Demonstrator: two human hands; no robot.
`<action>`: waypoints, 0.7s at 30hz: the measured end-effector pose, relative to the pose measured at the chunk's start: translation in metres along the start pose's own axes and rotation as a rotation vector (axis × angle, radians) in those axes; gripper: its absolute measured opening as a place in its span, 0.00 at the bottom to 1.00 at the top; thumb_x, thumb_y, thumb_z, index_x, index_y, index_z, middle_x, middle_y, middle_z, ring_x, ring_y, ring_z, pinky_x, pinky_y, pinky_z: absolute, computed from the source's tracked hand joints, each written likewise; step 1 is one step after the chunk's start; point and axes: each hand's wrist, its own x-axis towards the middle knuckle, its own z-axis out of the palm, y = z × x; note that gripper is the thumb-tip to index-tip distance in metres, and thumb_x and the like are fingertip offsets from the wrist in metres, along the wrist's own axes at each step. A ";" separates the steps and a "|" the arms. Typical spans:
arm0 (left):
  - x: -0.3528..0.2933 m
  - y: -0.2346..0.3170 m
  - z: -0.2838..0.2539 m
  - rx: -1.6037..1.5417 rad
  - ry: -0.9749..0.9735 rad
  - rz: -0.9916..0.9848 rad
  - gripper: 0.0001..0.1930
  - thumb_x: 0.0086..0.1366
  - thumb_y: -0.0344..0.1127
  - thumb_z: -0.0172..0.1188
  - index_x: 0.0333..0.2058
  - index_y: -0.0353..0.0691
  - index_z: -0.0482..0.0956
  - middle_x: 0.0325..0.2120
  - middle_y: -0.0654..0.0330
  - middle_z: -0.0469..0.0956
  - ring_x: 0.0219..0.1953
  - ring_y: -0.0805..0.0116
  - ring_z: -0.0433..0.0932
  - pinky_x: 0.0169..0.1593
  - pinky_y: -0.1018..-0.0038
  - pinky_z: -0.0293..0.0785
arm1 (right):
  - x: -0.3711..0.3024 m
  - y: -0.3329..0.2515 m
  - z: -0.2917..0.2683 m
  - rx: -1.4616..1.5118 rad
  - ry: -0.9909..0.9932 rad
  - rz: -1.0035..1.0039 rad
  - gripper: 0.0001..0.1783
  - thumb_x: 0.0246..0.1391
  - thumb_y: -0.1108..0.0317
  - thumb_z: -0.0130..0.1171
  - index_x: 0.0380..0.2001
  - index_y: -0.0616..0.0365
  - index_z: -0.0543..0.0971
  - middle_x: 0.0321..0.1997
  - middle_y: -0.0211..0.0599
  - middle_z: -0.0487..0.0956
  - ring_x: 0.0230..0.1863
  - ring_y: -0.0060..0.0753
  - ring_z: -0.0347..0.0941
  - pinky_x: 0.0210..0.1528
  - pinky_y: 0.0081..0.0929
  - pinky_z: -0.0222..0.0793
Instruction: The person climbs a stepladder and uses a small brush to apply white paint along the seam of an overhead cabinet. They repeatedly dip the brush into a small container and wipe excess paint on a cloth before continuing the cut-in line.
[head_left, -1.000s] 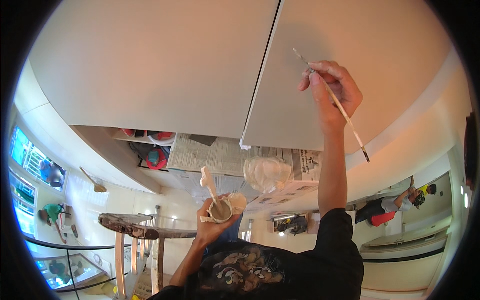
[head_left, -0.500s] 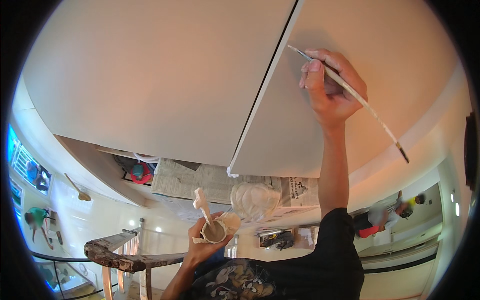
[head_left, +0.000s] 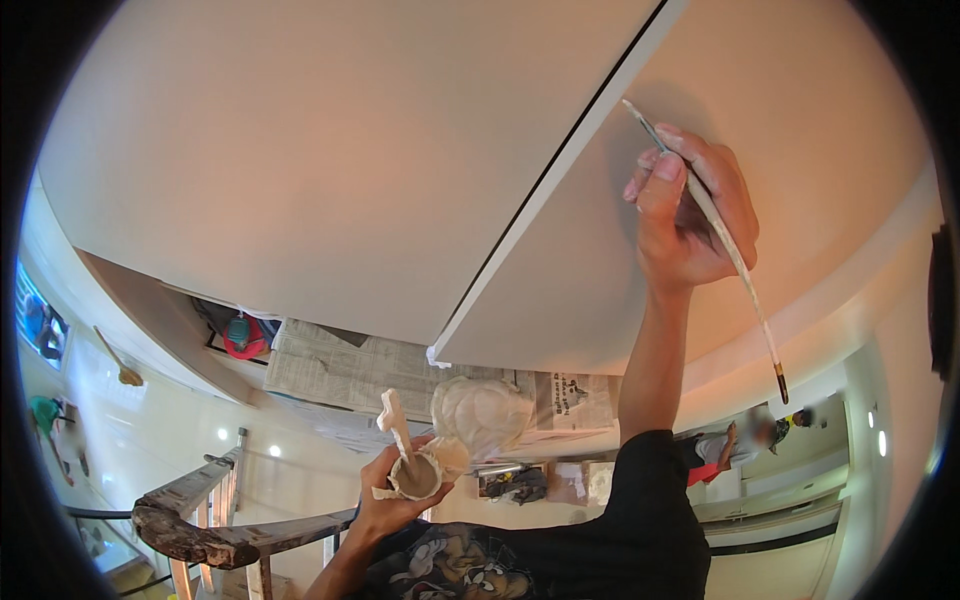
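Observation:
My right hand is raised and closed around a long, thin paintbrush with a pale, smeared handle. The bristle tip is close to the white edge strip beside a dark gap between two pale panels; whether it touches cannot be made out. Lower down, my left hand grips a small cup of greyish paste or paint, its rim ragged and crusted. A white-coated stick stands tilted in the cup. Fingers on both hands have whitish smudges.
Newspaper covers the ledge beneath the panels, with a crumpled whitish bundle on it. At lower left stands a paint-stained ladder. Other people are at the right; another person is far left. A broom-like tool lies at left.
The view has shifted, so the panel gap slants more. My right hand and the brush appear lower and farther right, the tip still near the edge strip. My left hand still holds the cup.

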 end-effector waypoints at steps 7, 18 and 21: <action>0.003 0.003 0.000 -0.027 0.001 -0.010 0.33 0.49 0.32 0.82 0.53 0.32 0.77 0.47 0.53 0.83 0.48 0.69 0.82 0.54 0.70 0.79 | 0.000 0.000 -0.002 -0.016 -0.016 0.014 0.07 0.50 0.82 0.64 0.35 0.70 0.84 0.24 0.41 0.83 0.23 0.27 0.78 0.25 0.17 0.70; 0.009 -0.008 -0.003 0.006 -0.048 0.000 0.33 0.48 0.32 0.82 0.51 0.33 0.75 0.52 0.49 0.81 0.51 0.63 0.82 0.56 0.66 0.79 | 0.000 0.003 -0.002 -0.030 -0.009 -0.010 0.07 0.49 0.81 0.64 0.34 0.71 0.84 0.24 0.42 0.83 0.22 0.26 0.77 0.23 0.17 0.69; 0.010 -0.010 -0.003 0.025 -0.048 0.020 0.33 0.48 0.32 0.82 0.51 0.33 0.75 0.52 0.50 0.81 0.51 0.63 0.82 0.56 0.66 0.79 | 0.000 0.002 -0.003 -0.041 -0.027 -0.012 0.07 0.49 0.82 0.64 0.33 0.71 0.84 0.24 0.42 0.83 0.22 0.26 0.77 0.23 0.17 0.70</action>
